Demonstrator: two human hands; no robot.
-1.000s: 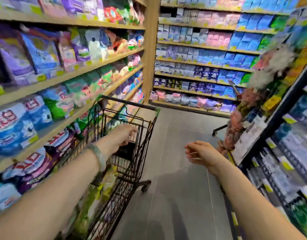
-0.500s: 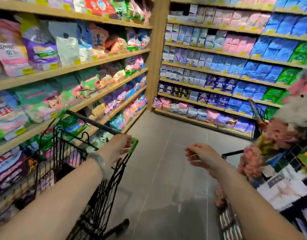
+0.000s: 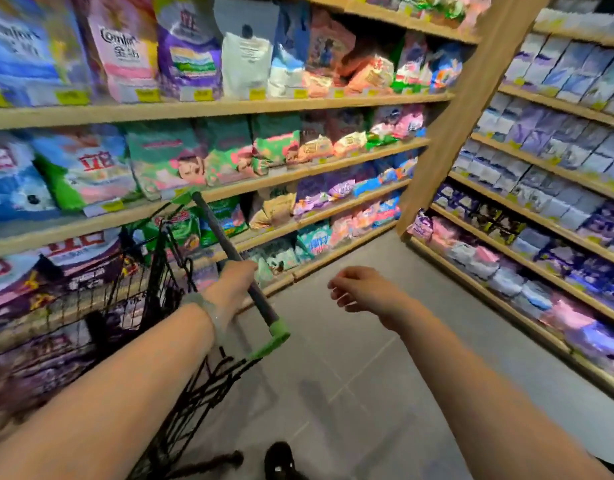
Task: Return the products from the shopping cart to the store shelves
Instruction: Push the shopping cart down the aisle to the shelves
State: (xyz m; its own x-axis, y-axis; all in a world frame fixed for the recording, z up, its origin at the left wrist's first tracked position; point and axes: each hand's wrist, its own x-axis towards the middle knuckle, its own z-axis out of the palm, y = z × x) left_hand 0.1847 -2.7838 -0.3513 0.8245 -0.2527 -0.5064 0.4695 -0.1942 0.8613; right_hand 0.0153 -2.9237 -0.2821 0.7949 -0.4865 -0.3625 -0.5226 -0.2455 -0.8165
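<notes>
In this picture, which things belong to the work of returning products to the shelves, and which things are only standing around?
Part of the job:
- shopping cart
- cart handle, gripped by the left hand
- right hand, holding nothing
- left shelves with bags
- right shelves with packs

Only there:
- wooden post
- floor
- dark shoe

Shop aisle, long wooden shelves (image 3: 208, 107) stacked with colourful packaged goods, yellow price tags (image 3: 67, 97) along edges, black wire shopping cart (image 3: 153, 292), grey tiled floor (image 3: 368, 393)
</notes>
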